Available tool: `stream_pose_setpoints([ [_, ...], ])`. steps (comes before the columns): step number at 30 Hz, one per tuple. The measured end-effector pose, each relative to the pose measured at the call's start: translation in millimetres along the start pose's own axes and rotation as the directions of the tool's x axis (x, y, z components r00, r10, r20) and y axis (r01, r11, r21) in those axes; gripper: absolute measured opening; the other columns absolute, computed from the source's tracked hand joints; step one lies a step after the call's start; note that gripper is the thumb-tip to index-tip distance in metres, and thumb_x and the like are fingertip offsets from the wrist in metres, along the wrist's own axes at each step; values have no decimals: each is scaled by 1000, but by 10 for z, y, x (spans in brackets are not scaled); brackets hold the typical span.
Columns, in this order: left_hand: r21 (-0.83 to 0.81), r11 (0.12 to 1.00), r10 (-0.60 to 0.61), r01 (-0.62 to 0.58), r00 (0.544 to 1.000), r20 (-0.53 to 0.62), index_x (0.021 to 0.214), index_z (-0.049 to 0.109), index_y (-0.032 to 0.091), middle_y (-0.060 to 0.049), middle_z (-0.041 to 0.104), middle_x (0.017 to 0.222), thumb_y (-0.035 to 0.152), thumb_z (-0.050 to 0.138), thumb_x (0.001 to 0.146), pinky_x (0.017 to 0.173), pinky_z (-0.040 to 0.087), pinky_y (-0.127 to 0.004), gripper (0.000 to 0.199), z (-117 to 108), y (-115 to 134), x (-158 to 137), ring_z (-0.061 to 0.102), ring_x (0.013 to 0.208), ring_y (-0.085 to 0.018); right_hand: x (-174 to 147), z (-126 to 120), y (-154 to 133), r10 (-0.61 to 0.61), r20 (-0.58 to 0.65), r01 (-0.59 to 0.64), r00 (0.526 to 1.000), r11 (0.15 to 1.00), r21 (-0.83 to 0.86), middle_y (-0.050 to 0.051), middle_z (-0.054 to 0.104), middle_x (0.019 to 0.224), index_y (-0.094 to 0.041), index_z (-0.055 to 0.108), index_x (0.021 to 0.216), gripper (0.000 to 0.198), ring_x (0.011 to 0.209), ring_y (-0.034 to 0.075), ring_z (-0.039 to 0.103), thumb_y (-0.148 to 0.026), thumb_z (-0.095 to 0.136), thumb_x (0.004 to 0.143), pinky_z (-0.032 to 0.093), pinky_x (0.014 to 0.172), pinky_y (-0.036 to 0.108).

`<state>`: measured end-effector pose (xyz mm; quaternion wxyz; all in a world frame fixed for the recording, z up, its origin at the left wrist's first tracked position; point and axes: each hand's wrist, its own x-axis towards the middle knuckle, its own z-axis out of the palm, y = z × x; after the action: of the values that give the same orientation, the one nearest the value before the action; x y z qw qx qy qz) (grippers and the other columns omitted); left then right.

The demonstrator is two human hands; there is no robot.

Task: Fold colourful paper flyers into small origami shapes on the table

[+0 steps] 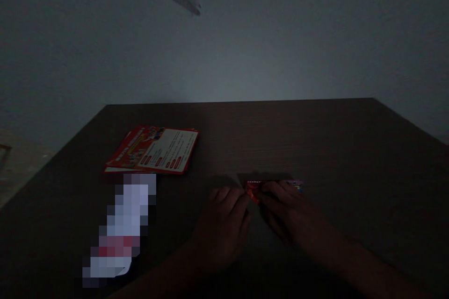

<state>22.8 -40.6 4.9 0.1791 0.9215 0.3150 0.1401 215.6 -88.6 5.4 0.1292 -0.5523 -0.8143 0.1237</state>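
Two bare forearms reach in from the bottom edge onto a dark wooden table (351, 149) in dim light. The left hand (224, 224) and right hand (284, 212) meet, fingers pinched together on a small folded red leaflet (273, 186) lying flat near the table's middle. A stack of red flyers (154, 149) lies well to the left, above a blurred-out strip (119, 229).
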Motion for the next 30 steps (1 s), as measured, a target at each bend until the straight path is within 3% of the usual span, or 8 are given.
stream_pose_setpoints([
  [4, 119, 989, 81, -85, 996, 38, 124, 49, 14, -7, 54, 126, 22, 48, 89, 93, 34, -43, 35, 32, 34, -40, 46, 108, -26, -6, 7, 5, -6, -14, 6, 1000, 1000, 16, 9, 54, 114, -21, 49, 130, 43, 103, 25, 49, -13, 48, 88, 44, 88, 43],
  [11, 303, 948, 93, -96, 995, 24, 122, 52, 14, -6, 59, 121, 28, 43, 93, 94, 30, -43, 34, 122, 67, -67, 47, 108, -25, 13, -2, -13, -13, -36, 13, 999, 1000, 4, 9, 56, 111, -22, 50, 129, 44, 99, 25, 52, -13, 50, 86, 47, 84, 42],
  [20, 286, 956, 27, -70, 988, 151, 128, 47, 22, -9, 51, 128, 26, 47, 89, 91, 35, -43, 39, -3, 122, -15, 46, 113, -27, 5, 11, -4, -6, -18, 7, 1000, 1000, 14, 10, 56, 110, -21, 51, 128, 40, 99, 25, 52, -15, 47, 89, 47, 85, 44],
  [25, 324, 945, 1, -45, 991, 134, 130, 46, 26, -11, 51, 127, 26, 49, 88, 88, 36, -44, 42, 29, 121, -57, 46, 113, -29, 3, 13, -13, -7, -41, 8, 999, 1000, 11, 9, 55, 113, -21, 50, 129, 42, 102, 25, 50, -15, 48, 88, 46, 87, 43],
  [30, 354, 934, 28, -42, 999, 44, 133, 43, 15, -10, 49, 135, 34, 39, 94, 96, 30, -44, 44, 158, 105, -131, 43, 120, -26, -3, 6, -22, -14, -49, 14, 999, 1000, 14, 9, 54, 113, -22, 49, 130, 43, 103, 25, 50, -14, 48, 88, 46, 88, 42],
])
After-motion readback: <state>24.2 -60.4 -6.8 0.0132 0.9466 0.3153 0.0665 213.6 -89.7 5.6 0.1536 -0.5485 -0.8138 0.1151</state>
